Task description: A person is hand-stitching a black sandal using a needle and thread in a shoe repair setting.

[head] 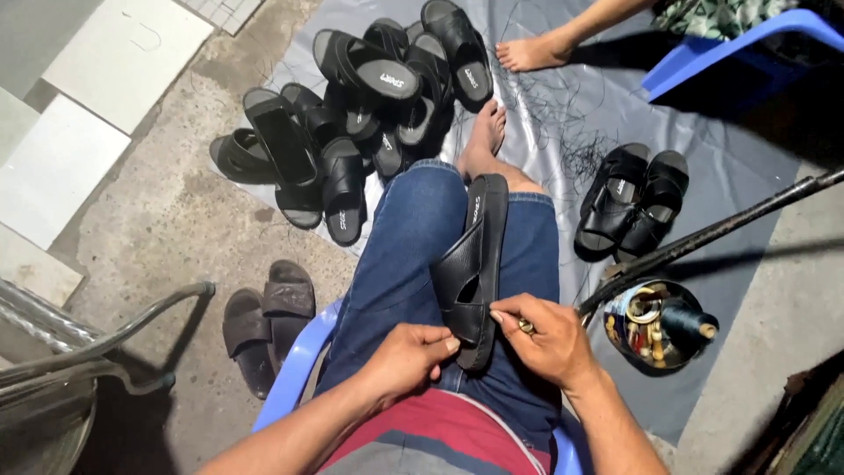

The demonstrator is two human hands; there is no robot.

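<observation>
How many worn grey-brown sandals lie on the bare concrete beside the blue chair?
2. The grey-brown sandals lie as a pair on the concrete left of the chair: one nearer the metal frame, the other beside it, close to the knee. No others show.

Your black sandal (472,264) lies on blue jeans (413,255); your shirt (440,444) is striped red and grey. A grey sheet (730,176) carries more black sandals (369,105); the chair (294,369) is blue, the spool (681,321) dark.
</observation>
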